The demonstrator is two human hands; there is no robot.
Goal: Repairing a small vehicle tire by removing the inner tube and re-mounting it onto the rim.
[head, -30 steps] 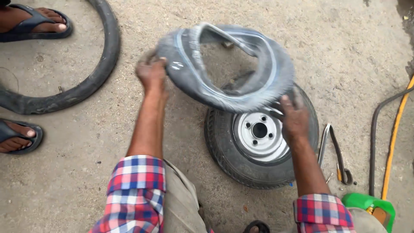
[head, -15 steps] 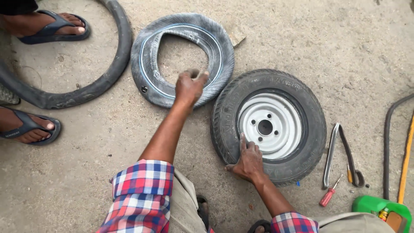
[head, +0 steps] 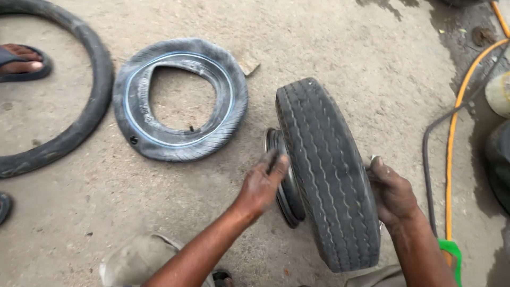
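Observation:
A small black tyre (head: 326, 175) on its metal rim (head: 281, 183) stands upright on edge on the concrete ground, tread facing me. My left hand (head: 263, 183) presses against the rim side of the wheel. My right hand (head: 393, 191) grips the other side of the tyre. A limp black inner tube (head: 183, 101) with a pale line around it lies flat on the ground to the left of the wheel, touched by neither hand.
A larger black tyre (head: 79, 117) lies at the far left, with another person's sandalled foot (head: 24, 61) inside its ring. A yellow hose (head: 451, 143) and a dark cable (head: 427, 159) run along the right side. A green object (head: 451, 255) sits at bottom right.
The inner tube was lifted off the wheel and laid flat on the ground at the left. The wheel, lying flat before, now stands upright between both hands.

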